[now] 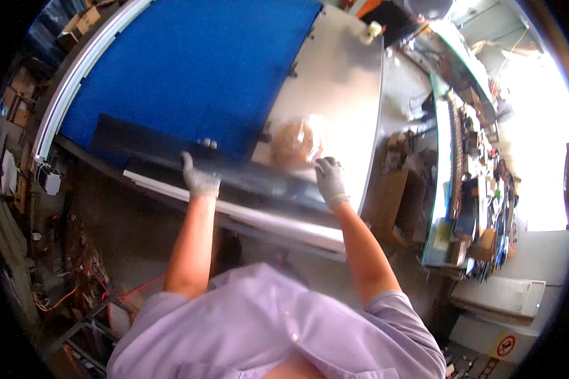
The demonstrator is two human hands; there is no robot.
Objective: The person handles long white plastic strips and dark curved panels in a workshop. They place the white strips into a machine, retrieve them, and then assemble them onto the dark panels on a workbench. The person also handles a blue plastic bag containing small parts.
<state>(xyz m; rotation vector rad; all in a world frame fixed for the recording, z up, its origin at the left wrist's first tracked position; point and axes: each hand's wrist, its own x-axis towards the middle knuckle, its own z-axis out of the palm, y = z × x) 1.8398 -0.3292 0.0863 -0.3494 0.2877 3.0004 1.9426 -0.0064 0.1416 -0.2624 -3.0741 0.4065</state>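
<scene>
A long, dark, flat strip (253, 180) lies slantwise along the near side of the table, over the edge of its blue surface (189, 69). My left hand (201, 180), in a pale knit glove, is closed on the strip: the thumb sticks up on the near side, and what look like fingertips show beyond its far edge. Farther right, my gloved right hand (330, 180) has its fingers bent over the strip's far edge. Just beside those fingers sits a shiny clear plastic bag (297, 142) with something tan inside. Motion blurs the strip's right end.
White rails (253, 215) run along the table's near edge, and a pale metal rail (85, 72) borders its left side. Bare metal sheet (341, 82) forms the right part. A cardboard box (392, 202) stands right of the table, before a cluttered glass-topped bench (446, 158).
</scene>
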